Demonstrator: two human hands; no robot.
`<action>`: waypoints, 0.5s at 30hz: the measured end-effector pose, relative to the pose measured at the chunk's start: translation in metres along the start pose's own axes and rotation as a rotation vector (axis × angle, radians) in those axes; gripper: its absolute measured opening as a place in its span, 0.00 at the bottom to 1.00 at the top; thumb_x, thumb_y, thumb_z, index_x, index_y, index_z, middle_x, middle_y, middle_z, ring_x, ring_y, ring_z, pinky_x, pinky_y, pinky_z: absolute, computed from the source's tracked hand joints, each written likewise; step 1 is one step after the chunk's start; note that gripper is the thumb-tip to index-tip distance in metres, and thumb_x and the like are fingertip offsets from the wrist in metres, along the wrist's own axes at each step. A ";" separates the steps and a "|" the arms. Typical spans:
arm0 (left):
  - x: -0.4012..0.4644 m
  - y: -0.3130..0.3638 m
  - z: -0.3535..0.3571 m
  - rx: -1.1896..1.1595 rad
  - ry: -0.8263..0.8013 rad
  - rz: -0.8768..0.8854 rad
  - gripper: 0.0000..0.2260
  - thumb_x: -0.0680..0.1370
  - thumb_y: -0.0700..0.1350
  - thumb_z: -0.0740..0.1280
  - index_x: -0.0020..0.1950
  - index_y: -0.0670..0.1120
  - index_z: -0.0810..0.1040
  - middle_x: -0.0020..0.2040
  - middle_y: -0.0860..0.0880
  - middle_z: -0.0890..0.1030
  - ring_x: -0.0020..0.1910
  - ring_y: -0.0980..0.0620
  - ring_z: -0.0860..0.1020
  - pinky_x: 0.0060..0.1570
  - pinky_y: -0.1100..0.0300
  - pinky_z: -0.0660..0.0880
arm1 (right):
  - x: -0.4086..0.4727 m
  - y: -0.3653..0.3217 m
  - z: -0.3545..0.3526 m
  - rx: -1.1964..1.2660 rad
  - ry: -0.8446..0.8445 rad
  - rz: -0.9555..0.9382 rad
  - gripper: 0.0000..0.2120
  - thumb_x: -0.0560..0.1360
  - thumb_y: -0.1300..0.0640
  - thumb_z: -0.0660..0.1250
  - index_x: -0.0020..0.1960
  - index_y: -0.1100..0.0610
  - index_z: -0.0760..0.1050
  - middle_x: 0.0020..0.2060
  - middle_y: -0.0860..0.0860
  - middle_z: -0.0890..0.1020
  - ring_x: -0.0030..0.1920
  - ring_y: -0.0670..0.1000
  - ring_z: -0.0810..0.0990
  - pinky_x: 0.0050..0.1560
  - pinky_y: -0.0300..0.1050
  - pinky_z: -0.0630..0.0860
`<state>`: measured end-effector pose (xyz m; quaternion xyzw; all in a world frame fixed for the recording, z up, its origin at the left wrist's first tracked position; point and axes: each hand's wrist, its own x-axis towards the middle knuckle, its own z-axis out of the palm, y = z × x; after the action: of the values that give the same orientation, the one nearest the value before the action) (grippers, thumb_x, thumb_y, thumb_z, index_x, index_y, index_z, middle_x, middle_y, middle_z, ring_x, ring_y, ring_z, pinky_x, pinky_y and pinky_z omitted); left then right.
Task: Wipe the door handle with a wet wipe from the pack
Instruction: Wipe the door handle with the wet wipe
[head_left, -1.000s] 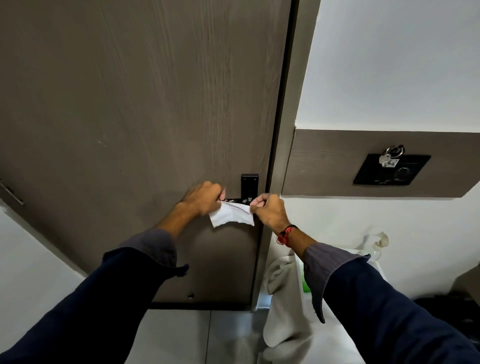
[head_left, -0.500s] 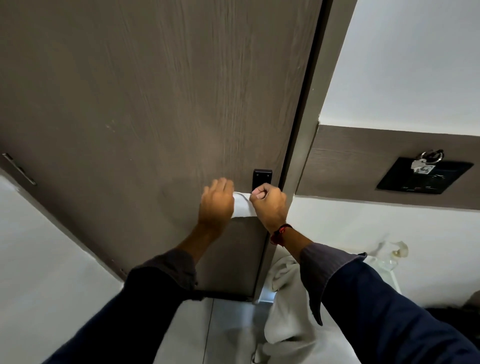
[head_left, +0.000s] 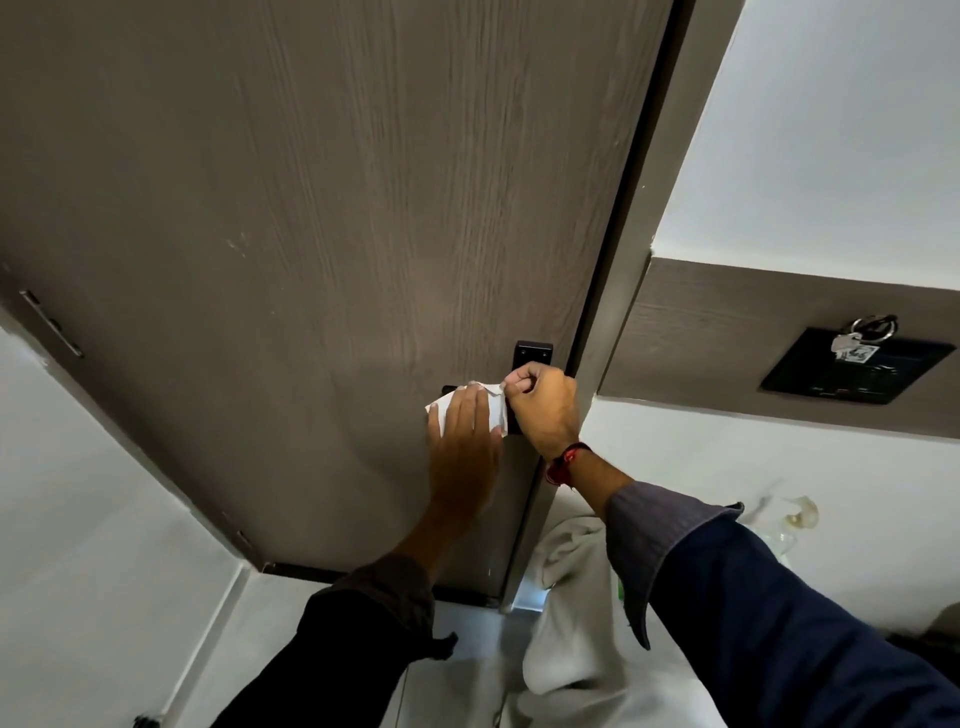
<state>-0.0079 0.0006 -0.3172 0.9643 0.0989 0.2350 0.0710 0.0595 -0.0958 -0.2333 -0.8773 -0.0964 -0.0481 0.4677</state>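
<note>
The left hand (head_left: 464, 427) lay flat, fingers extended, over the crumpled white wet wipe (head_left: 496, 411); the right hand (head_left: 544, 404), just beside, was curled closed, apparently pinching its corner against the black metal door handle (head_left: 450, 389).

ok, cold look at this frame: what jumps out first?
Both hands meet at the black door handle on the right edge of the brown door: the left hand lies flat over a white wet wipe draped on the lever, and the right hand pinches the wipe's right end. Next, a set of keys hangs at a black wall panel on the right. Pale cloth hangs below the right forearm.
</note>
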 end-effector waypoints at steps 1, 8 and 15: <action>-0.002 0.000 -0.003 0.000 -0.010 -0.001 0.25 0.84 0.53 0.58 0.78 0.43 0.67 0.77 0.42 0.70 0.77 0.43 0.67 0.75 0.38 0.65 | -0.001 -0.004 -0.003 -0.057 -0.010 -0.044 0.08 0.78 0.63 0.66 0.50 0.60 0.85 0.47 0.55 0.86 0.50 0.54 0.84 0.54 0.55 0.85; -0.008 -0.003 0.007 0.016 -0.056 0.002 0.34 0.82 0.61 0.55 0.82 0.43 0.54 0.83 0.43 0.58 0.82 0.45 0.57 0.78 0.40 0.58 | 0.008 0.018 -0.077 -0.675 0.351 -0.727 0.32 0.79 0.51 0.63 0.80 0.61 0.60 0.79 0.60 0.60 0.78 0.59 0.62 0.77 0.57 0.63; -0.005 0.034 0.022 -0.070 -0.037 -0.164 0.40 0.80 0.68 0.54 0.82 0.42 0.53 0.83 0.44 0.57 0.82 0.45 0.55 0.79 0.41 0.59 | 0.041 0.046 -0.143 -1.016 0.478 -0.672 0.35 0.85 0.45 0.49 0.83 0.62 0.42 0.82 0.57 0.37 0.83 0.54 0.39 0.82 0.63 0.44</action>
<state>0.0038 -0.0353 -0.3328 0.9541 0.1680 0.2139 0.1254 0.1103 -0.2346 -0.1831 -0.8764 -0.2238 -0.4249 -0.0371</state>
